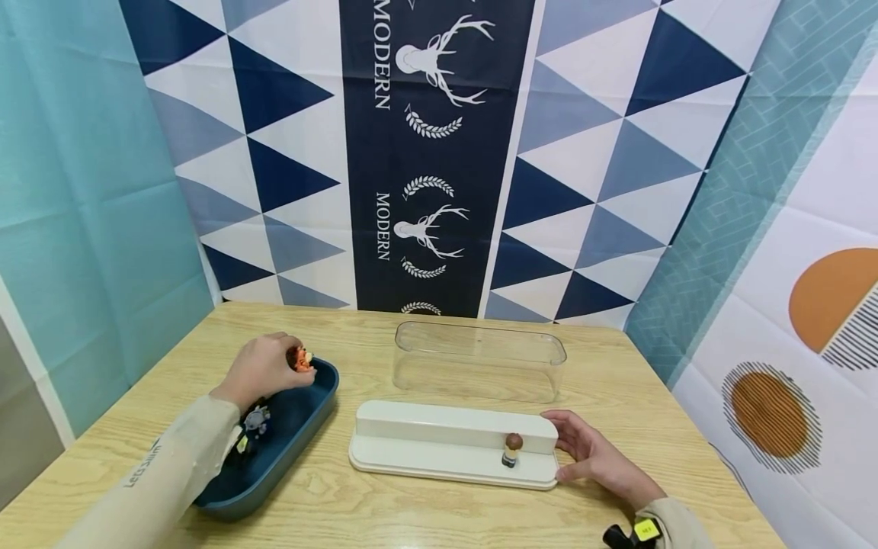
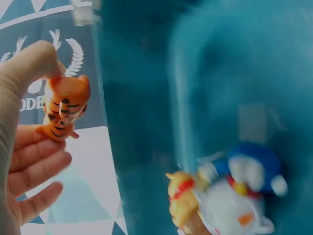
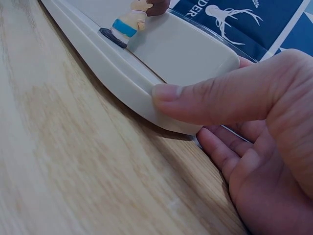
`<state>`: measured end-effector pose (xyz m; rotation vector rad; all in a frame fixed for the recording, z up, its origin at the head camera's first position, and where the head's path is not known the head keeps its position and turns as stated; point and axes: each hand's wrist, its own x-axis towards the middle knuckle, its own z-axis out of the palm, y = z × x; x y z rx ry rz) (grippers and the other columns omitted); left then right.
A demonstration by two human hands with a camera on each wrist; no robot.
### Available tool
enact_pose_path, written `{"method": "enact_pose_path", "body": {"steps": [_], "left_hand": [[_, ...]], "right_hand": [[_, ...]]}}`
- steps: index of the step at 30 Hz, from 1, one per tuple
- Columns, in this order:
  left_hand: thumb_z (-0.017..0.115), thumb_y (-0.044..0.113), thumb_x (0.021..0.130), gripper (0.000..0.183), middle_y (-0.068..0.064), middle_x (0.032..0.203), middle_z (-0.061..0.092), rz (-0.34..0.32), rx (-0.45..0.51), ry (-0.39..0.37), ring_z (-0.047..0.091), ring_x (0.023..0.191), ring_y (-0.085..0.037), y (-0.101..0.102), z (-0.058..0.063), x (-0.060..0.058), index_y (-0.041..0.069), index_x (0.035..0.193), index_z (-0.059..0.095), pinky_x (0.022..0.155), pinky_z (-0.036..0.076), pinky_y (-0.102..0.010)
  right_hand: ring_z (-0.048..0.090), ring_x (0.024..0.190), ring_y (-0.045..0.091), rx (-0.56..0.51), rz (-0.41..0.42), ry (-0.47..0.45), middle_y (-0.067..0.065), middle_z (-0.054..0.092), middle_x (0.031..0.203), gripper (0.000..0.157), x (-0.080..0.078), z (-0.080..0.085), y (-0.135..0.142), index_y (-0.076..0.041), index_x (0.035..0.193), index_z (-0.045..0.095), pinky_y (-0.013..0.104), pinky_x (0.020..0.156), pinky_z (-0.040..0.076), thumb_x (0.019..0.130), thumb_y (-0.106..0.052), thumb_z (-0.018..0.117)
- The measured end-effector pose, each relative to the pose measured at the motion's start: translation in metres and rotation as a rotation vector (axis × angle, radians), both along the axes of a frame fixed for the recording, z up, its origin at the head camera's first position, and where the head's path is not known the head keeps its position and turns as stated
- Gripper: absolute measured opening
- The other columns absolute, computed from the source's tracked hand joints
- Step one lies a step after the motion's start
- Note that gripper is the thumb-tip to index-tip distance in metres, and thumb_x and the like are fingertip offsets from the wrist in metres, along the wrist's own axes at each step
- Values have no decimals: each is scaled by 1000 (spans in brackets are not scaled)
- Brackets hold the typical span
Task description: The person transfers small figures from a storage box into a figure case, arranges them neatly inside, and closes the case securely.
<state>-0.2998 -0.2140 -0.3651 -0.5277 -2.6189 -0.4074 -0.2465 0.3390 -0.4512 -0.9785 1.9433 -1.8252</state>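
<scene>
My left hand (image 1: 264,371) holds a small orange tiger figurine (image 1: 302,359) over the far end of a dark blue bin (image 1: 302,441). In the left wrist view, the thumb and index finger pinch the tiger figurine (image 2: 66,100), black stripes showing, while the other fingers extend below. At the right end of a white stepped display base (image 1: 432,458), my right hand (image 1: 598,460) grips the corner. Its thumb (image 3: 168,93) presses the front edge, with the fingers behind and under the end. A brown-haired figurine (image 1: 511,450) stands on the base's lower step near that hand.
Inside the bin lie several figurines, among them a grey one (image 1: 256,421), a yellow one with a red band (image 2: 182,196) and a blue-and-white one (image 2: 259,166). Behind the base stands a clear plastic cover (image 1: 480,374). Patterned cloth (image 1: 439,152) hangs behind the wooden table (image 1: 384,518).
</scene>
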Motion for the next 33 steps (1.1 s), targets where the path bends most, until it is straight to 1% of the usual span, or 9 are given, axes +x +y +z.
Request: {"method": "enact_pose_path", "body": {"steps": [2,5,10,16,20,23,27,30,33], "left_hand": [[81,31,73,43,-4,81,65,-30,71,-15,58,65,-16,4,3,1,-1,100,72,60,52,-37],[83,27,75,46,-6,85,68,-75,187,-31,64,70,-19,10,7,2,-3,108,71,63,54,-37],[85,20,75,47,-9,90,72,-152,383,-92,69,75,-23,23,12,6,-4,113,70,61,56,-32],[84,7,75,49,-15,95,73,-249,633,-242,72,81,-22,37,18,8,-6,120,67,66,59,-31],[80,1,79,49,-16,96,73,-264,816,-379,71,82,-14,47,19,9,-9,124,64,72,59,-30],[77,-3,81,50,-15,98,74,-276,937,-454,70,83,-8,55,19,11,-11,127,60,74,58,-28],[74,-9,81,51,-15,102,73,-330,1023,-482,70,85,-7,66,18,15,-13,130,58,75,58,-28],[73,-11,81,53,-17,106,72,-381,1047,-485,70,87,-8,73,15,17,-13,131,56,76,58,-28],[72,-11,81,53,-19,114,69,-413,1049,-495,69,90,-8,80,12,19,-13,132,56,77,58,-29]], "right_hand": [[52,124,8,1,0,-4,-3,50,139,82,0,0,0,2,149,29,20,102,41,79,17,68],[52,124,9,2,-1,-7,-3,50,138,82,0,0,0,0,149,30,21,102,42,79,16,69],[52,124,9,0,1,-5,-2,50,139,82,0,-1,1,-2,150,31,21,102,42,79,16,68],[52,124,8,-3,2,-8,-3,50,139,82,-1,-2,3,-3,150,32,21,102,42,79,17,68],[52,124,8,-2,-2,-7,-4,50,139,82,-1,-2,3,-3,150,32,21,102,42,79,17,68],[52,124,8,-1,-4,-5,-3,50,139,82,-1,-2,3,-2,149,31,21,103,41,79,17,68],[52,125,8,-2,-2,-3,-2,51,139,81,-2,-2,2,0,149,31,21,103,41,79,16,69],[52,124,8,-5,1,-5,-2,51,139,81,-1,-2,1,-1,149,32,21,103,41,79,17,69],[52,124,8,-12,6,-11,-2,51,138,81,-1,-2,2,-2,149,32,21,102,41,79,17,68]]}}
